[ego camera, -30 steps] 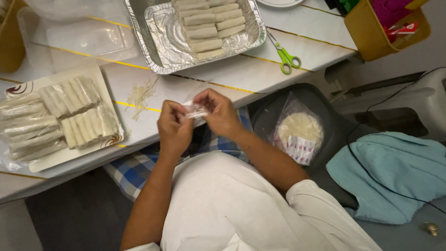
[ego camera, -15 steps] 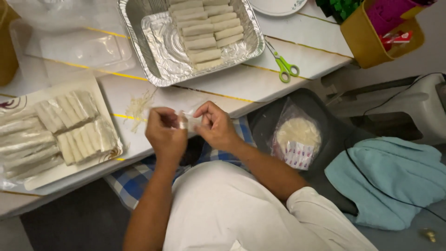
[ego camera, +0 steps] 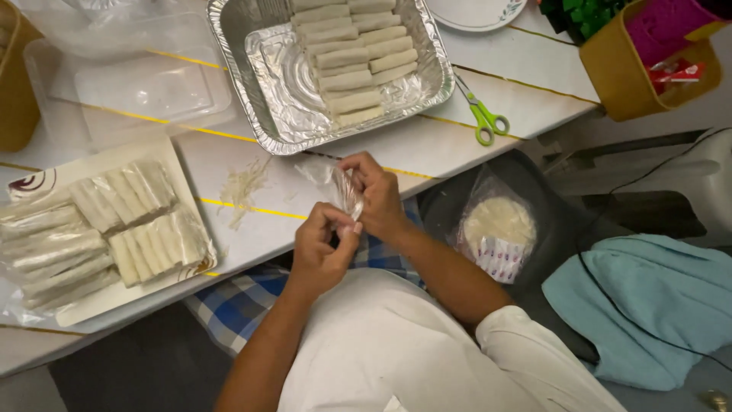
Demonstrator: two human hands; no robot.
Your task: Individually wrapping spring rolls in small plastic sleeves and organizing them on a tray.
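Wrapper: a thin, translucent, crinkled plastic wrapper [ego camera: 347, 191] held upright between both hands, just past the table's near edge at centre frame.
Left hand: the left hand [ego camera: 322, 255] sits at 7 o'clock of the wrapper, fingers curled narrow, pinching its lower end.
Right hand: the right hand [ego camera: 379, 194] sits at 3 o'clock, fingers closed on the wrapper's upper side.
Edges: the white table with yellow lines [ego camera: 427, 145] ends just beyond the hands; bare tabletop lies at 11 o'clock of them, with a small heap of pale shreds [ego camera: 242, 187] there.
Count: one shiny foil tray [ego camera: 282, 76] at 12 o'clock holding pale rolls, exact number unclear; one white rectangular plate [ego camera: 183, 183] at 9 o'clock with two rows of rolls; one pair of green-handled scissors [ego camera: 482, 118] at 2 o'clock.
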